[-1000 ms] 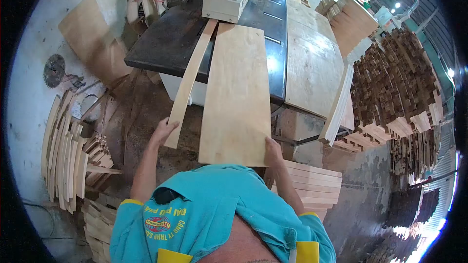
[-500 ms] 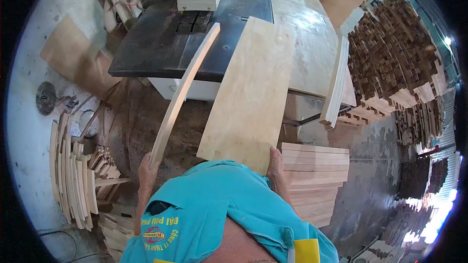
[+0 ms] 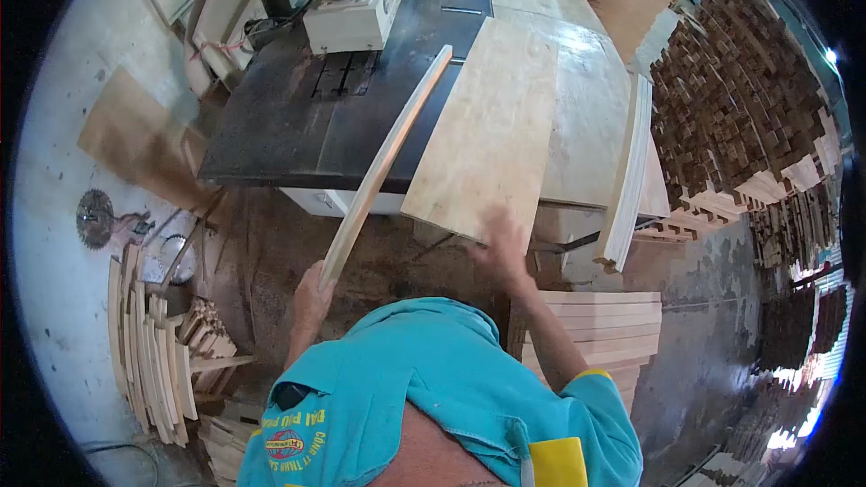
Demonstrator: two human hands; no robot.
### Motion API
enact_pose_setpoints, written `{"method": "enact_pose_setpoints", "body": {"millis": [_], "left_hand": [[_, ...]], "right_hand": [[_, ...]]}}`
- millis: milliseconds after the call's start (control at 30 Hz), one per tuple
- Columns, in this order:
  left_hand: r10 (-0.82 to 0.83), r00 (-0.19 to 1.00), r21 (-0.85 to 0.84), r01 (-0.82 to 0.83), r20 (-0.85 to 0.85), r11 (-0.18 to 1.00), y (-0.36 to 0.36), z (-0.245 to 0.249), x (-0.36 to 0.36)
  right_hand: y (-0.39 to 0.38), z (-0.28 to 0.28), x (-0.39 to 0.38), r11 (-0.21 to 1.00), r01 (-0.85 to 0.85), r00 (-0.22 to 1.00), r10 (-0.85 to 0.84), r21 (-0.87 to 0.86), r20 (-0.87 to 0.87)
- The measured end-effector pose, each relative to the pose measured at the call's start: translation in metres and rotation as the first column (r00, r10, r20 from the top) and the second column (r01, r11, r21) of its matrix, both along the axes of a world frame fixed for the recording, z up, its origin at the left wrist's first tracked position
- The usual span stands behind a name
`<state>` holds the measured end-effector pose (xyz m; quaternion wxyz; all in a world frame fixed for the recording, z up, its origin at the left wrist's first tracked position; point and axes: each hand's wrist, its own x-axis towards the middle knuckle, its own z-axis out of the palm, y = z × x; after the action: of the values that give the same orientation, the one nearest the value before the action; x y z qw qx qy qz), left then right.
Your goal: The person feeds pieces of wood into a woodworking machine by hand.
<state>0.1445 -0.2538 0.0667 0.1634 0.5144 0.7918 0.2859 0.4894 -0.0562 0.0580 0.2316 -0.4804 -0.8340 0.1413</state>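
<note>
Workshop: dusty floor is showing across the middle of the frame, and a dark desk (image 3: 271,126) is filling the upper centre, with a machine head (image 3: 352,9) at its far end. A wide board (image 3: 492,126) is lying on the desk's right part, its near end overhanging the front edge. The right hand (image 3: 501,239) is sitting at that overhanging edge, blurred; cannot tell whether it is gripping or only touching. The left hand (image 3: 311,298), lower centre-left, is clenching the near end of a curved strip (image 3: 388,158), which is slanting up over the desk just beside the board's long left edge. Open floor is lying between the desk front and the person. Cut strips (image 3: 149,352) are crowding the lower left and stacked boards (image 3: 604,325) the lower right.
</note>
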Motion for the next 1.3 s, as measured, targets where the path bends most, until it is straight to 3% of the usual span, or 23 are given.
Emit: {"method": "enact_pose_setpoints", "body": {"millis": [33, 100, 133, 200, 333, 467, 567, 600, 667, 700, 767, 800, 867, 900, 933, 1000, 1033, 1100, 1167, 1200, 1267, 1300], "left_hand": [[-0.003, 1.0, -0.002, 0.003, -0.003, 1.0, 0.003, 0.006, 0.002], [0.042, 0.998, -0.04, -0.041, 0.035, 0.998, 0.005, 0.01, 0.01], [0.049, 0.998, -0.037, -0.047, 0.035, 0.998, 0.007, 0.007, 0.011], [0.061, 0.998, -0.043, -0.06, 0.024, 0.997, 0.005, 0.002, 0.011], [0.083, 0.997, -0.073, -0.083, 0.002, 0.994, 0.005, 0.004, 0.017], [0.107, 0.994, -0.112, -0.106, 0.003, 0.988, 0.005, 0.005, 0.021], [0.126, 0.992, -0.098, -0.125, -0.001, 0.987, 0.006, 0.009, 0.023], [0.14, 0.99, -0.093, -0.138, 0.018, 0.986, 0.007, 0.012, 0.025], [0.139, 0.99, -0.095, -0.135, 0.034, 0.986, 0.011, 0.019, 0.033], [0.135, 0.99, -0.099, -0.13, 0.049, 0.987, 0.013, 0.023, 0.034], [0.138, 0.99, -0.093, -0.136, 0.022, 0.986, 0.007, 0.012, 0.033], [0.139, 0.99, -0.09, -0.138, 0.009, 0.986, 0.007, 0.009, 0.037], [0.17, 0.984, -0.118, -0.162, 0.054, 0.98, 0.009, 0.01, 0.048], [0.202, 0.974, -0.149, -0.186, 0.099, 0.971, 0.01, 0.013, 0.056], [0.199, 0.975, -0.15, -0.183, 0.097, 0.972, 0.011, 0.016, 0.063], [0.236, 0.934, -0.173, -0.194, 0.27, 0.966, 0.017, 0.023, 0.075], [0.222, 0.938, -0.173, -0.179, 0.267, 0.968, 0.023, 0.031, 0.078], [0.196, 0.906, -0.242, -0.108, 0.375, 0.964, 0.042, 0.047, 0.08], [0.098, 0.892, -0.207, -0.005, 0.442, 0.978, 0.067, 0.047, 0.079], [0.019, 0.86, -0.16, 0.073, 0.509, 0.984, 0.081, 0.044, 0.078], [-0.079, 0.827, -0.137, 0.185, 0.557, 0.973, 0.113, 0.028, 0.076], [-0.146, 0.787, -0.093, 0.249, 0.6, 0.964, 0.131, 0.029, 0.079]], "right_hand": [[-0.005, -0.002, -0.01, 1.0, 0.003, 1.0, -0.003, -0.002, -0.003], [-0.004, -0.004, -0.024, 0.981, -0.185, 0.966, 0.193, -0.062, 0.17], [0.009, -0.016, -0.021, 0.98, -0.192, 0.965, 0.199, -0.059, 0.17], [0.038, -0.043, -0.018, 0.994, -0.082, 0.983, 0.069, 0.069, 0.17], [0.06, -0.045, -0.016, 0.986, -0.046, 0.979, 0.013, 0.162, 0.202], [0.122, -0.033, -0.022, 0.991, 0.0, 0.968, -0.034, 0.136, 0.248], [0.211, -0.033, -0.027, 0.992, 0.007, 0.967, -0.04, 0.13, 0.251], [0.245, -0.025, -0.032, 0.993, 0.071, 0.935, -0.098, 0.09, 0.342], [0.288, -0.017, -0.045, 0.918, 0.325, 0.917, -0.365, 0.229, 0.159], [0.296, -0.001, -0.052, 0.918, 0.325, 0.92, -0.362, 0.227, 0.149], [0.303, 0.026, -0.063, 0.967, 0.119, 0.992, -0.104, 0.227, -0.078], [0.292, 0.031, -0.075, 0.982, 0.121, 0.987, -0.103, 0.146, -0.119], [0.252, 0.041, -0.084, 0.968, -0.095, 0.923, -0.001, -0.231, -0.384], [0.23, 0.021, -0.092, 0.963, -0.168, 0.853, 0.036, -0.21, -0.521], [0.202, 0.01, -0.093, 0.906, -0.308, 0.799, 0.081, -0.29, -0.595], [0.153, -0.005, -0.097, 0.702, -0.387, 0.828, -0.021, -0.598, -0.56], [0.131, -0.014, -0.102, 0.66, -0.387, 0.812, -0.086, -0.644, -0.577], [0.098, -0.005, -0.102, 0.402, -0.496, 0.75, -0.249, -0.77, -0.613], [0.081, 0.0, -0.106, 0.294, -0.564, 0.658, -0.405, -0.772, -0.635], [0.079, 0.003, -0.106, 0.305, -0.552, 0.642, -0.438, -0.776, -0.629], [0.086, 0.009, -0.104, 0.594, -0.469, 0.5, -0.431, -0.653, -0.751], [0.094, 0.013, -0.102, 0.65, -0.439, 0.4, -0.477, -0.621, -0.782]]}}
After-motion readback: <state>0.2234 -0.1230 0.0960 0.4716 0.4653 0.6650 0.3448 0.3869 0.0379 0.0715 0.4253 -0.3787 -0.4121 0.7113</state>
